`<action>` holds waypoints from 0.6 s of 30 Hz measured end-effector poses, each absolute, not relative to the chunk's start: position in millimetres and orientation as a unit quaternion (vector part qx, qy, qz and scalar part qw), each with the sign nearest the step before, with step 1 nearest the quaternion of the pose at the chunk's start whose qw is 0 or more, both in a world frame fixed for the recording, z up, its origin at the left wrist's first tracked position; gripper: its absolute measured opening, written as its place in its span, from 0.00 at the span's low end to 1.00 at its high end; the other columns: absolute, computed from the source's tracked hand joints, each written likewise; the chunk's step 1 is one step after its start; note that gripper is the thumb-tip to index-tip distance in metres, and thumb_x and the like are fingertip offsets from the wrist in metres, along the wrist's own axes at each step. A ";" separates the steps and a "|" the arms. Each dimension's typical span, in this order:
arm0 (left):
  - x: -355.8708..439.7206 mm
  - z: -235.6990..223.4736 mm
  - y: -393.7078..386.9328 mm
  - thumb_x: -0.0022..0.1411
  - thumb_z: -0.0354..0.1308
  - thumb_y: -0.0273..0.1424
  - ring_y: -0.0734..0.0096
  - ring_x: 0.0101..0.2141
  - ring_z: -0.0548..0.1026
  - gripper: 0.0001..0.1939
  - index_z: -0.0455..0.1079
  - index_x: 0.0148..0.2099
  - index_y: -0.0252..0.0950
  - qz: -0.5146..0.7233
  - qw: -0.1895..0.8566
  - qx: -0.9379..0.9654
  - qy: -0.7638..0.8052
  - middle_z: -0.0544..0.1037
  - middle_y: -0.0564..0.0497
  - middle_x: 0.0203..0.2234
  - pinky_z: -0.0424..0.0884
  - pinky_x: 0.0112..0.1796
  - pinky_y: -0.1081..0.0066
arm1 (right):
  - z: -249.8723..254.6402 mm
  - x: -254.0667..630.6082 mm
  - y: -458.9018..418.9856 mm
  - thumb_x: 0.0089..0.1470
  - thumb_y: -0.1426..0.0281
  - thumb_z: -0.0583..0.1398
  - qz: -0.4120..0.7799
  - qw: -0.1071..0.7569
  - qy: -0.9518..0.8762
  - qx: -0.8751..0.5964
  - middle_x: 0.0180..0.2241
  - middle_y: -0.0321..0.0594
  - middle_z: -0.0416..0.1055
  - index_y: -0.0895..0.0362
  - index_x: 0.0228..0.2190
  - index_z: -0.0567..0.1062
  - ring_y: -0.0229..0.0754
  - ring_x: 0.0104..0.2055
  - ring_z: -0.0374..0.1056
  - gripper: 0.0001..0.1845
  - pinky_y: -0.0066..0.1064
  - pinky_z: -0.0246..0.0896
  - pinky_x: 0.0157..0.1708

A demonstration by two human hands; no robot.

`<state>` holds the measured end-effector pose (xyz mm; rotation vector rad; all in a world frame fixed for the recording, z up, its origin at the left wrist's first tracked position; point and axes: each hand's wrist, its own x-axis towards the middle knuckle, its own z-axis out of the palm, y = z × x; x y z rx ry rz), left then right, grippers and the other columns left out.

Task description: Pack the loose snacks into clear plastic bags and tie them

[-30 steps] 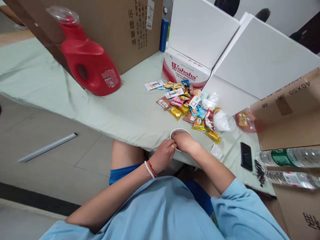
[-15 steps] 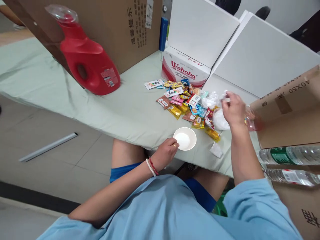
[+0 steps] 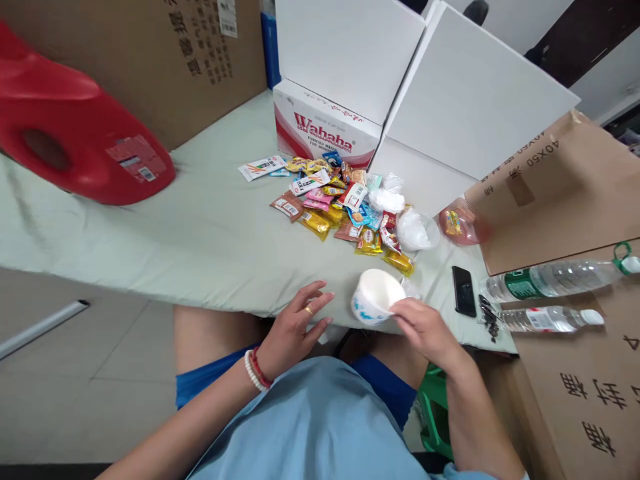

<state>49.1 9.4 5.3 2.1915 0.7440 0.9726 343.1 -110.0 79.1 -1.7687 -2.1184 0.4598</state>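
Observation:
By its rim, my right hand (image 3: 423, 328) grips a white paper bowl (image 3: 370, 311) with a blue pattern, tilted near the table's front edge. Left of the bowl, my left hand (image 3: 299, 328) is open, fingers apart and holding nothing. Beyond both hands lies a pile of wrapped snacks (image 3: 316, 223) in yellow, brown, pink, red and blue packets. At the pile's right are crumpled white plastic bags (image 3: 387, 200) and a clear plastic tub (image 3: 431, 235) with white plastic in it. A small piece of clear plastic (image 3: 412, 288) lies partly behind the bowl.
A red detergent jug (image 3: 85, 133) stands at the left. White boxes, including a Wahaba carton (image 3: 327, 130), line the back. On the right are a reddish tub (image 3: 463, 223), a phone (image 3: 464, 291), two water bottles (image 3: 555, 280) and cardboard boxes (image 3: 560, 190).
My right hand left the bowl, reached to the white plastic bags, then came back and took the bowl's rim. My left hand let go of the bowl. The view shifted right.

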 end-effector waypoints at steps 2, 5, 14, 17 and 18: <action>42.2 -0.4 10.0 0.71 0.57 0.32 0.62 0.53 0.78 0.16 0.70 0.59 0.40 0.363 0.308 0.822 0.313 0.72 0.41 0.58 0.77 0.52 0.62 | 101.7 387.7 -125.0 0.66 0.67 0.55 0.133 0.153 -0.666 -0.718 0.41 0.44 0.79 0.52 0.42 0.78 0.46 0.41 0.75 0.12 0.35 0.69 0.41; 28.7 -12.6 11.1 0.72 0.55 0.36 0.65 0.42 0.80 0.12 0.74 0.52 0.39 0.337 0.320 0.806 0.368 0.77 0.44 0.51 0.79 0.45 0.64 | 149.8 471.2 -111.9 0.60 0.63 0.58 0.057 0.019 -0.543 -0.838 0.31 0.44 0.77 0.53 0.35 0.78 0.48 0.30 0.70 0.10 0.35 0.59 0.30; 22.4 -21.3 -14.6 0.72 0.53 0.41 0.64 0.41 0.80 0.16 0.74 0.53 0.38 0.312 0.310 0.791 0.426 0.78 0.44 0.49 0.80 0.45 0.62 | 237.6 619.9 36.7 0.57 0.43 0.58 -0.136 0.087 -0.437 -0.885 0.49 0.59 0.74 0.56 0.55 0.75 0.56 0.48 0.62 0.37 0.46 0.56 0.49; 19.6 -24.4 -20.7 0.71 0.53 0.40 0.62 0.44 0.81 0.15 0.76 0.49 0.39 0.322 0.302 0.781 0.441 0.79 0.44 0.47 0.79 0.45 0.63 | 205.7 596.3 26.1 0.62 0.48 0.55 -0.105 0.147 -0.482 -0.857 0.45 0.56 0.77 0.57 0.50 0.78 0.55 0.44 0.68 0.29 0.46 0.61 0.48; 17.5 -25.9 -21.4 0.72 0.53 0.40 0.62 0.44 0.81 0.14 0.76 0.47 0.39 0.322 0.303 0.779 0.444 0.79 0.44 0.46 0.79 0.45 0.64 | 187.0 585.1 15.6 0.63 0.50 0.54 -0.085 0.178 -0.507 -0.839 0.43 0.54 0.78 0.57 0.47 0.78 0.53 0.42 0.70 0.27 0.46 0.63 0.46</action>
